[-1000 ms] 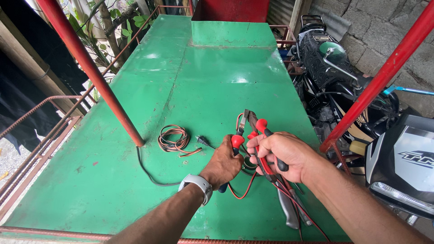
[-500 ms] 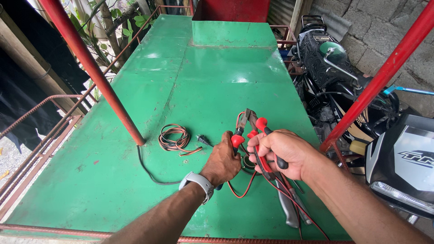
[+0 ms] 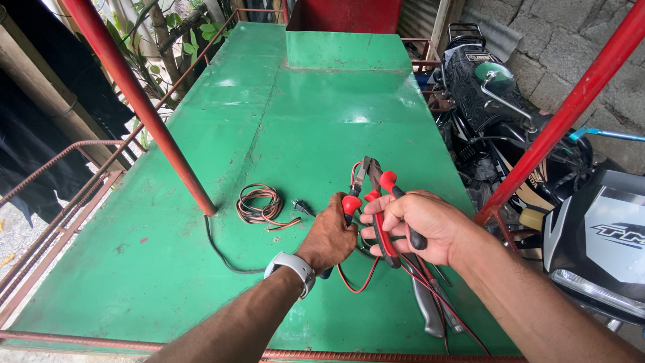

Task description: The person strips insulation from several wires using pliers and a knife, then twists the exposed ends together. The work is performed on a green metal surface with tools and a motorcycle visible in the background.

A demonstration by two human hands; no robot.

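— What are the two hands doing over there?

— Both are closed on tools, near the right side of the green surface. The left hand, with a pale watch on its wrist, grips a red-capped handle from the left. The right hand is wrapped around the red and black handles of a pair of pliers, whose metal nose points to the far side, just above the knuckles.

— Anything else in that right hand?

— A bundle of thin red and black wires. It runs through the fist and trails toward the near edge, with a red loop sagging onto the surface between the two wrists. Whether the pliers' nose bites on a wire, I cannot tell.

— And on the surface itself?

— A small coil of brown and black cable lies to the left of the hands, apart from them, with a dark plug just beside it. A black lead curves from the coil toward the near side. Under the right forearm lie two grey metal tools.

— Around it?

— A slanted red post rises at the left, another red post at the right, with a parked motorcycle beyond.
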